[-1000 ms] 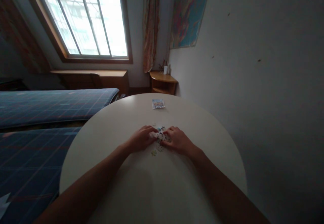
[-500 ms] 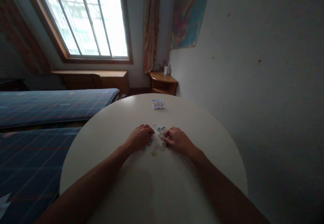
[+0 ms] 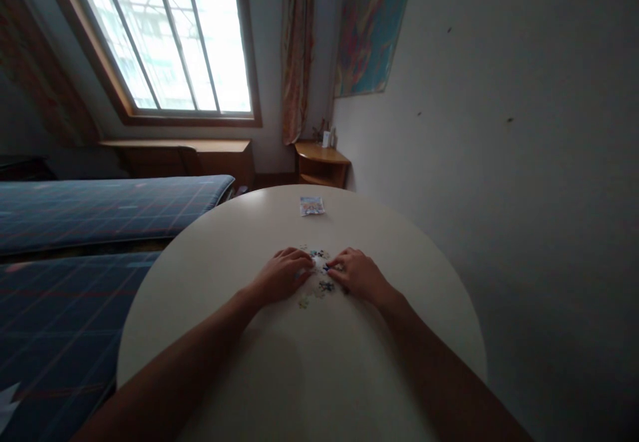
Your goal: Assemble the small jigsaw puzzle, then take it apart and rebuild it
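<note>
Since half a second ago, the left hand (image 3: 282, 275) has shifted inward over the counter (image 3: 210, 249), so that its fingertips now reach the middle of the pieces (image 3: 326, 286); the right hand (image 3: 357, 274) has changed only slightly, its fingertips a little farther up, and a dark cluster now shows below them.

Plaid mattresses (image 3: 74, 315), dark blue with reddish and pale lines, lie left of the counter. The counter is round, off-white and smooth, with a soft shine near its far edge. Both forearms cross it from the near side.

Of the two hands, the left has its fingers bent and close together, its thumb a narrow gap below them; I cannot tell whether it holds a piece. The right is narrow too, thumb and forefinger drawn close beside a dark blue piece (image 3: 327, 267); whether they grip it I cannot tell.

Beyond the hands, well apart from them, a packet (image 3: 312, 206) lies flat, roughly square, with a pale blue and orange print too small to read.

Smallest are the pieces, lying loose at mid-counter between and around the fingertips. They are little and knobbly in outline, a mix of white, black, dark blue and bluish green. Some lie bunched beyond the fingertips, others below. A yellow-green bit (image 3: 303, 303) sits nearer the person, and a pale bit (image 3: 303, 247) beyond the left fingers.
</note>
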Demonstrator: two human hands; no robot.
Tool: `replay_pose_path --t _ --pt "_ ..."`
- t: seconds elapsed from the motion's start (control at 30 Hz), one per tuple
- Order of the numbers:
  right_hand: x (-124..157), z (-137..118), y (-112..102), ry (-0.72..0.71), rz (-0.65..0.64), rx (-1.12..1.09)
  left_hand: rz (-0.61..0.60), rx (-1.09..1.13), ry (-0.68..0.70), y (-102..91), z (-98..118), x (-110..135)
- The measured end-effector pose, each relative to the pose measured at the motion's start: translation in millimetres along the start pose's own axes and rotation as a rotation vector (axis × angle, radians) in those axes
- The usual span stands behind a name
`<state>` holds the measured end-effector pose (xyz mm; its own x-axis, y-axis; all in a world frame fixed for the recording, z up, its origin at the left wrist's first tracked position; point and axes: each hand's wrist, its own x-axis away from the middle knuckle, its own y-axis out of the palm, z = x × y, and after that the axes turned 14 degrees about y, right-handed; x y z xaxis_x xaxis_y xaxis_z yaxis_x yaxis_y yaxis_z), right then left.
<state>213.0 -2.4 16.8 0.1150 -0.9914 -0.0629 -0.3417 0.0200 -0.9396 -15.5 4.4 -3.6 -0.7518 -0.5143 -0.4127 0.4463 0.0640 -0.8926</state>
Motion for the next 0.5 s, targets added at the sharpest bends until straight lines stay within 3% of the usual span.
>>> replay_pose_path --t 0.17,0.5 --pt "-0.1 -0.2 -2.1 0.017 -0.011 -0.02 0.013 -0.089 -0.124 -7.2 -7.8 2.8" --pt "-2.6 -2.4 4.3 0.013 -0.069 -0.136 0.045 0.014 -0.073 7.8 2.6 2.2"
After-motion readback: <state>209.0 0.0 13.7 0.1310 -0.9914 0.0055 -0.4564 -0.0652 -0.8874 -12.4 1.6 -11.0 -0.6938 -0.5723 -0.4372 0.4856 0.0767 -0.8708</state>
